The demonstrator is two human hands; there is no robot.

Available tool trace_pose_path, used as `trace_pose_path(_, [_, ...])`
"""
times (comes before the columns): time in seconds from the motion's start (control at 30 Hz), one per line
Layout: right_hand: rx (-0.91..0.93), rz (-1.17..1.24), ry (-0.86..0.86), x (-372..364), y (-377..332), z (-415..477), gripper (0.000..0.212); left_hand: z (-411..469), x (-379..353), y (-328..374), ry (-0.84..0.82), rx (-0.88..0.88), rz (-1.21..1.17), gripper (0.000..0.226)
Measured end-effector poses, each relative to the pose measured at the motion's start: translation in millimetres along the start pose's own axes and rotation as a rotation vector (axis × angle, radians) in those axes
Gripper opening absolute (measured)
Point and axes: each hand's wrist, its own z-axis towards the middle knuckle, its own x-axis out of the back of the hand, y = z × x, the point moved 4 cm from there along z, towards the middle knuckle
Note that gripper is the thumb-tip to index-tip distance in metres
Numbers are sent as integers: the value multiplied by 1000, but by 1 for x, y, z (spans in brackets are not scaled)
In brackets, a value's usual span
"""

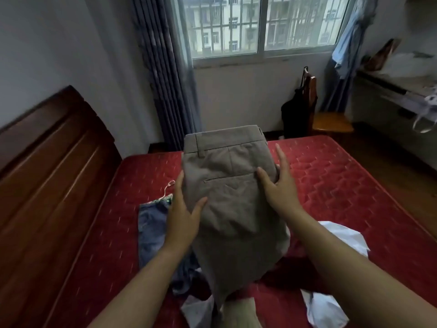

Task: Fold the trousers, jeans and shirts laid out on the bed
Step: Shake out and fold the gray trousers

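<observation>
A pair of grey-brown trousers [227,185] is folded into a thick bundle and held up above the red bed [343,181], waistband away from me. My left hand [182,216] grips its left edge, thumb on top and fingers along the side. My right hand [279,188] grips the right edge, thumb over the back pocket, index finger straight beside the cloth. Blue jeans [151,230] lie flat on the bed to the left, partly under my left arm. A white shirt [343,235] lies crumpled to the right, under my right arm.
A dark wooden headboard [47,174] runs along the bed's left side. More light garments [198,311] are heaped at the near edge. A wooden chair [331,124] with a dark bag stands past the far right corner, under the window.
</observation>
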Motion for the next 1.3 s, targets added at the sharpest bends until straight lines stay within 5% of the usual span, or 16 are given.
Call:
trace_pose_path(0.17, [-206, -48, -293, 13, 76, -58, 70, -39, -19, -12, 96, 114, 5, 62])
trace_pose_path(0.27, [-233, -134, -286, 19, 100, -100, 45, -61, -23, -22, 87, 155, 36, 42])
trace_pose_path(0.4, [-217, -212, -144, 41, 97, -137, 22, -96, -31, -27, -85, 148, 30, 33])
trace_pose_path(0.57, [-196, -272, 48, 100, 72, -177, 22, -124, -61, 8, -374, -15, 84, 68])
trace_pose_path(1.0, [0, -349, 413, 286, -62, -183, 26, -110, -151, 189, -372, -273, -187, 69])
trace_pose_path(1.3, [-217, -374, 184, 326, 114, -78, 27, -75, -305, 99, -414, 0, -6, 64])
